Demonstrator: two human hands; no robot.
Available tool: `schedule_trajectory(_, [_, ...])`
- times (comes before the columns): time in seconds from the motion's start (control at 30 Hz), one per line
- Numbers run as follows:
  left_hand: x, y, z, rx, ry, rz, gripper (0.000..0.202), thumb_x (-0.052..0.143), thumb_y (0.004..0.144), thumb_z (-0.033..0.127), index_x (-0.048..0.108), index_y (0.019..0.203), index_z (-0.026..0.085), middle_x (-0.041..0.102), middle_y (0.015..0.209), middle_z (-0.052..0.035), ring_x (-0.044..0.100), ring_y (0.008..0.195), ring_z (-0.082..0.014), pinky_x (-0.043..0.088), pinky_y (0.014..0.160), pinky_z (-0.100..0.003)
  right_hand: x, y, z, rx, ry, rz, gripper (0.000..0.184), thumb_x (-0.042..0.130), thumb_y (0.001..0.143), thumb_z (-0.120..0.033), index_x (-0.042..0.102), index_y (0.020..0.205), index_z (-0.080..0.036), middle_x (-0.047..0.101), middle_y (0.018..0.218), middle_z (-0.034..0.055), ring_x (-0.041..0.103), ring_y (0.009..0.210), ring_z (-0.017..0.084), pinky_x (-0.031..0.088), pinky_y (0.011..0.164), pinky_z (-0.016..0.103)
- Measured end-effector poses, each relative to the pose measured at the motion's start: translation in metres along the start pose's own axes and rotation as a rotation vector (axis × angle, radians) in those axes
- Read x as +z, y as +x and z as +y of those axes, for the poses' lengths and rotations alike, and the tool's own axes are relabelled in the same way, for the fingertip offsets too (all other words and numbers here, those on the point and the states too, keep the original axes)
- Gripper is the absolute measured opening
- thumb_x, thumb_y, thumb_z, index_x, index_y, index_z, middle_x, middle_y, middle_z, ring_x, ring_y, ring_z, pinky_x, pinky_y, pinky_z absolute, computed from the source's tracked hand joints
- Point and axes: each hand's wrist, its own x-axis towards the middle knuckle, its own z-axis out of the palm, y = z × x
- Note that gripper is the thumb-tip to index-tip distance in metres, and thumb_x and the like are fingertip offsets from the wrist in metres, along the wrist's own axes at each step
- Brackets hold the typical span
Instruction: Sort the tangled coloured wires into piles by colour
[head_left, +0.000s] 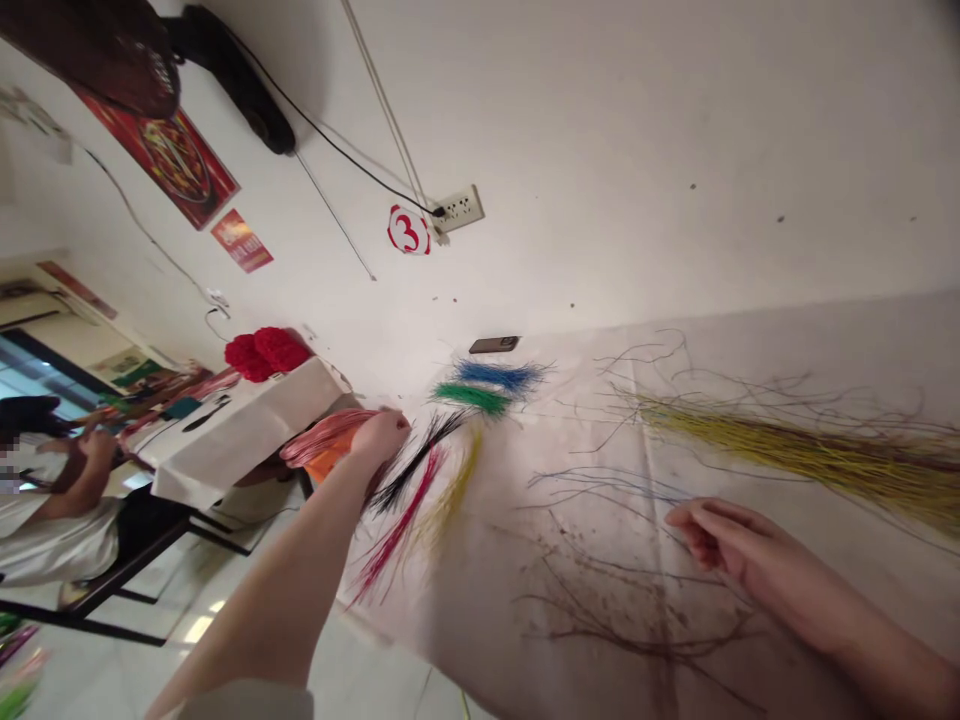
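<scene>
At the far left end of the table, my left hand reaches out with curled fingers over the right end of a bundle of pink strands. Something orange shows under that bundle. My right hand is closed in a pinch above the table's right half, on a few thin bluish strands that stretch leftward from its fingertips. Between my hands lie small bundles of black strands, red strands, yellow strands, green strands and blue strands.
A long bundle of yellow-olive strands lies at the right. Loose brownish strands are spread nearer me on the white-covered table. A phone rests by the wall. Leftward, a person sits at another table with red pompoms.
</scene>
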Motion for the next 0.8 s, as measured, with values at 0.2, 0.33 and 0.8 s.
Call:
schedule_trajectory(0.2, [0.040,0.000,-0.008,0.012,0.207,-0.064,0.020,0.058,0.072,0.033,0.068,0.078,0.018,0.071,0.086,-0.0127,0.063,0.084,-0.0306,0.042,0.066,-0.032,0.005,-0.001,-0.006,-0.054,-0.003,-0.031,0.028,0.062,0.080,-0.045,0.072,0.080,-0.019,0.056,0.069,0.0012,0.048,0.065,0.014,0.038,0.061,0.028])
schedule_trajectory(0.33, [0.043,0.006,0.011,0.111,0.247,-0.027,0.039,0.047,0.081,0.042,0.066,0.104,0.016,0.067,0.107,-0.0145,0.060,0.098,-0.0332,0.043,0.072,-0.035,0.009,0.000,-0.014,-0.091,0.013,-0.045,0.028,0.063,0.079,-0.043,0.071,0.079,-0.016,0.054,0.066,-0.0001,0.047,0.062,0.012,0.036,0.059,0.027])
schedule_trajectory(0.8, [0.136,-0.116,0.291,1.162,-0.018,-0.226,0.017,0.054,0.087,0.027,0.069,0.094,0.022,0.067,0.089,-0.0026,0.060,0.084,-0.0172,0.044,0.076,-0.026,0.008,0.007,-0.018,-0.024,0.103,-0.066,0.030,0.066,0.077,-0.043,0.069,0.080,-0.013,0.056,0.068,0.0001,0.049,0.059,0.009,0.035,0.057,0.023])
